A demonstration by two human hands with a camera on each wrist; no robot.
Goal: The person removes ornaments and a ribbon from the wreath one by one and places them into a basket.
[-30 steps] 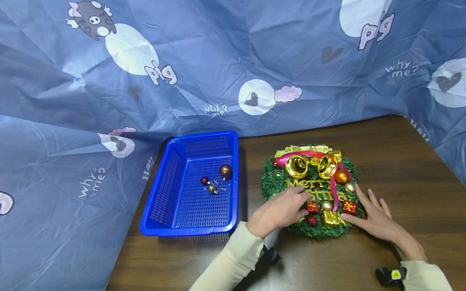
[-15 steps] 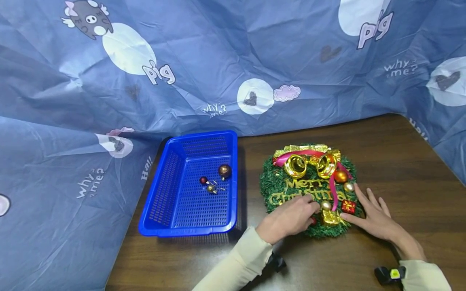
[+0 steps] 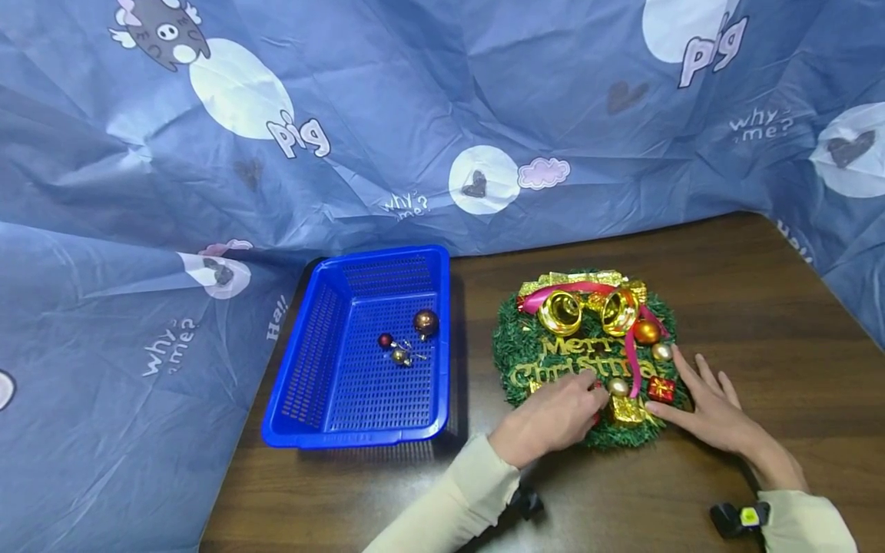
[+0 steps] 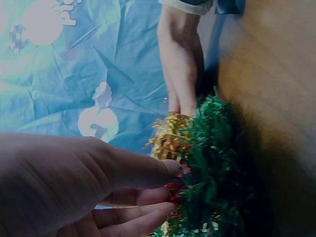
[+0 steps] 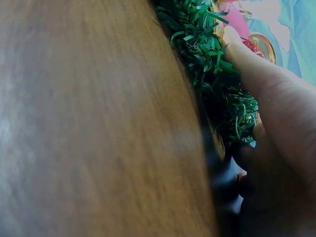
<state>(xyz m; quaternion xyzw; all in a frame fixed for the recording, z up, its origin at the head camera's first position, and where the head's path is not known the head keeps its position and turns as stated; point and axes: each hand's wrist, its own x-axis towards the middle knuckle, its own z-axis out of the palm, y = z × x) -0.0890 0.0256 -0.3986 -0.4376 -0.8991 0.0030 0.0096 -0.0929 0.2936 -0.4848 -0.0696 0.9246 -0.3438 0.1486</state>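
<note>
My left hand (image 3: 556, 415), back upward, pinches a small shiny red ornament (image 4: 175, 187); right of it, my right hand (image 3: 712, 407) spreads against the green tinsel wreath (image 3: 513, 346).

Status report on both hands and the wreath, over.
Left hand pinching a red ornament. Right hand spread against the wreath's right edge. Wreath lying on table, lettering partly covered. Blue basket off left, not in the way.

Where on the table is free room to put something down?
Bare table: right of the wreath, between the right hand and the curtain; a narrower strip separates wreath and basket. Crowded: the wreath's front, with the left hand among ornaments.
</note>
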